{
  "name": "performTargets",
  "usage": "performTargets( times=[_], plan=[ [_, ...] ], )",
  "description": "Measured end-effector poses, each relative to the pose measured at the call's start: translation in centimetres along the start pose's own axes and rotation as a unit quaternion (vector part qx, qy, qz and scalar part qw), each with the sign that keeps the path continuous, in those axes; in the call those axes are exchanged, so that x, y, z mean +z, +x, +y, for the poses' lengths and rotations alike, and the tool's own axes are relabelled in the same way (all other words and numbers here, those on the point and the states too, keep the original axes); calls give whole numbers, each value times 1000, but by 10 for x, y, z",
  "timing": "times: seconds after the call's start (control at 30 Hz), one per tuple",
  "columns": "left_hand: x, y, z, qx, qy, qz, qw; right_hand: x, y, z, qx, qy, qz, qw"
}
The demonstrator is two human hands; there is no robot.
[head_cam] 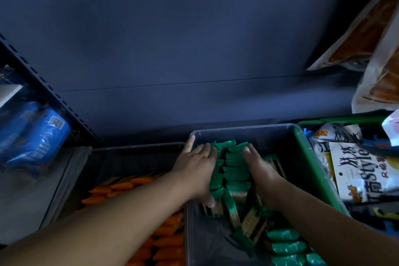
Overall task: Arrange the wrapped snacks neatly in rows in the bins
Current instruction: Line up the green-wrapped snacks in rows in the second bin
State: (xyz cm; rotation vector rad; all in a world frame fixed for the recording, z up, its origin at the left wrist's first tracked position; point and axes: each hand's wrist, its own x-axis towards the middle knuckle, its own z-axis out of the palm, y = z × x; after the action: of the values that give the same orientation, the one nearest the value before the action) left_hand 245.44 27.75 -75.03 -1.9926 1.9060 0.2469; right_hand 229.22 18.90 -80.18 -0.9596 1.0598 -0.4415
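Observation:
A clear plastic bin (244, 130) on the dark shelf holds several green-wrapped snacks (236, 170) standing in a row down its middle. My left hand (195, 164) presses flat against the left side of that row, its index finger reaching up to the bin's far left corner. My right hand (262, 170) lies flat against the row's right side, fingers straight. More green packs (287, 246) lie loose at the bin's near right. A second clear bin (138, 149) to the left holds orange-wrapped snacks (121, 185).
A green basket (311, 164) at the right holds larger snack bags, one white with printed lettering (362, 170). Pale bags (364, 34) hang at the upper right. Blue packages (32, 138) sit beyond the shelf upright on the left. The dark shelf back wall (172, 38) rises behind.

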Motion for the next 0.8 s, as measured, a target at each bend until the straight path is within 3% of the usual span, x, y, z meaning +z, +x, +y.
performTargets(
  times=[0.13, 0.33, 0.63, 0.7, 0.8],
  plan=[
    [-1, 5, -1, 12, 22, -3, 1000, 10, 13, 1, 4, -19, 40, 999],
    [-4, -1, -1, 5, 3, -6, 1000, 21, 3, 8, 39, 58, 49, 996],
    [-2, -6, 1, 10, 1, -27, 1000, 16, 8, 1, 49, 30, 80, 995],
    [-1, -12, 3, 34, -10, -8, 999, 12, 5, -2, 49, 24, 80, 995],
    [1, -20, 10, 132, -62, 78, 986, -3, 1, -5, 12, -10, 96, 995]
  ],
)
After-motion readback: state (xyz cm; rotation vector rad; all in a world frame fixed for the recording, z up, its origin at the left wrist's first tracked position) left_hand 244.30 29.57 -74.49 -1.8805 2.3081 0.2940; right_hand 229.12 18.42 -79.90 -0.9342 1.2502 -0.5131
